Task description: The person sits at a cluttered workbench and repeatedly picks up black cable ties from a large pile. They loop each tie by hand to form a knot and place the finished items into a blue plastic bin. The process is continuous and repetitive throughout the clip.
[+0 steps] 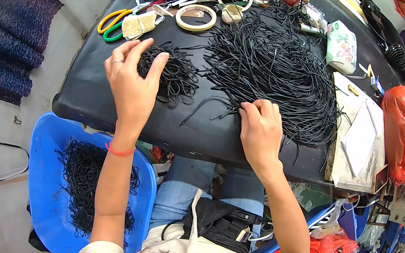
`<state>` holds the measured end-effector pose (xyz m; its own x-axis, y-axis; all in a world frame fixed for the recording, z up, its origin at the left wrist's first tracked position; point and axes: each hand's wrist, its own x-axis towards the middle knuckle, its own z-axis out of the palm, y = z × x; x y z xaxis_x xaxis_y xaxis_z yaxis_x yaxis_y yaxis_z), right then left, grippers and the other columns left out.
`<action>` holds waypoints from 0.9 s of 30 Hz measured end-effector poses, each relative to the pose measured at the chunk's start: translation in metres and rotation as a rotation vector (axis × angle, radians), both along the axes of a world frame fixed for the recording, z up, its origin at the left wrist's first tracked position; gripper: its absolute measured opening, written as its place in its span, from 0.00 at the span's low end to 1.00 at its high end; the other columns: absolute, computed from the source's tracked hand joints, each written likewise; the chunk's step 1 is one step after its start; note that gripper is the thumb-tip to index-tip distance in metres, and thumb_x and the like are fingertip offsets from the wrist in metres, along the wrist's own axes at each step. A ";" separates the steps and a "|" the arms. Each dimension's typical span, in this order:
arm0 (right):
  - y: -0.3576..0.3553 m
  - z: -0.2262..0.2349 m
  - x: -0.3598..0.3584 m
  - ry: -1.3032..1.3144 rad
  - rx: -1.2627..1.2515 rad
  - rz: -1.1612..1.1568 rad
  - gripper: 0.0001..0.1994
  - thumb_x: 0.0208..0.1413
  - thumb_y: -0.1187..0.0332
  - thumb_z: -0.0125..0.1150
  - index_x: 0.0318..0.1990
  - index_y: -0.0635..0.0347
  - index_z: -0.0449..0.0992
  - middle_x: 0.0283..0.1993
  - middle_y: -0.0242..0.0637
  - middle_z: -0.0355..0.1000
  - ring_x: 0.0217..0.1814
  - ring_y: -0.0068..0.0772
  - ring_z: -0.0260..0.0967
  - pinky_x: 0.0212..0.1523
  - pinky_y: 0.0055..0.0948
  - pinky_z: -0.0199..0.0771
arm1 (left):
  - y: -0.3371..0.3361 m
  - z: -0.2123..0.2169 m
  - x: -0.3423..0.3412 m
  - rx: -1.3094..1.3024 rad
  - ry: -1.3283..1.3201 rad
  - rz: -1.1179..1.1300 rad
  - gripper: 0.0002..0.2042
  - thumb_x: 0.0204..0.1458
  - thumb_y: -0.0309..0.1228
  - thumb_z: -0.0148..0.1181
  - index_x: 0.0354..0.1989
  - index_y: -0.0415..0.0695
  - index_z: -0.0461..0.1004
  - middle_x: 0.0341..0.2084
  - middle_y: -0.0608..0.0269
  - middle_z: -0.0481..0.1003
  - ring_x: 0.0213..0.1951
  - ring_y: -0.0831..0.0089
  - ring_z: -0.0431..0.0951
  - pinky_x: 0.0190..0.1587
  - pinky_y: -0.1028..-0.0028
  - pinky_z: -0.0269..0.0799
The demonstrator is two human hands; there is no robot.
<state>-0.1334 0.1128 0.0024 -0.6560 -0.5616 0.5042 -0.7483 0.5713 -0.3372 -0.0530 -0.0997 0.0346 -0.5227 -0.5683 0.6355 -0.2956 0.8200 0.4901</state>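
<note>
A large heap of loose black cords [282,75] spreads over the middle of the black-covered table [107,82]. My right hand [261,129] is at the heap's near edge, thumb and fingers pinched on a black cord; the fingers partly hide the grip. To the left lies a smaller pile of looped black cords [178,76]. Beside that pile my left hand [135,74] hovers with thumb and fingers apart, holding nothing that I can see. A single black cord [196,108] curves across the table between my hands.
Tape rolls [194,27], scissors with yellow and green handles [114,21] and a beaded bundle [138,24] lie at the back left. A white board [340,161] and red plastic bag [401,134] are at right. Below left, a blue tub [46,169] holds looped cords.
</note>
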 end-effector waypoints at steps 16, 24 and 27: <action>0.009 0.007 0.015 0.123 0.027 0.395 0.12 0.42 0.75 0.54 0.39 0.56 0.71 0.34 0.31 0.66 0.41 0.29 0.66 0.54 0.39 0.55 | 0.053 0.012 0.017 0.906 -0.406 -0.780 0.11 0.52 0.29 0.57 0.39 0.34 0.75 0.25 0.65 0.76 0.29 0.84 0.73 0.33 0.81 0.70; 0.013 -0.004 0.014 0.131 -0.104 0.419 0.13 0.39 0.74 0.58 0.37 0.58 0.73 0.33 0.31 0.66 0.38 0.31 0.65 0.43 0.33 0.62 | 0.059 -0.011 0.020 1.048 -0.418 -0.796 0.08 0.50 0.25 0.57 0.37 0.35 0.76 0.24 0.65 0.76 0.28 0.84 0.73 0.32 0.82 0.69; 0.025 -0.004 0.016 0.169 -0.094 0.263 0.15 0.37 0.74 0.63 0.37 0.59 0.74 0.33 0.32 0.66 0.37 0.33 0.64 0.39 0.32 0.63 | 0.059 -0.008 0.025 0.874 -0.386 -0.694 0.07 0.50 0.24 0.56 0.36 0.36 0.76 0.24 0.65 0.76 0.27 0.84 0.73 0.32 0.82 0.69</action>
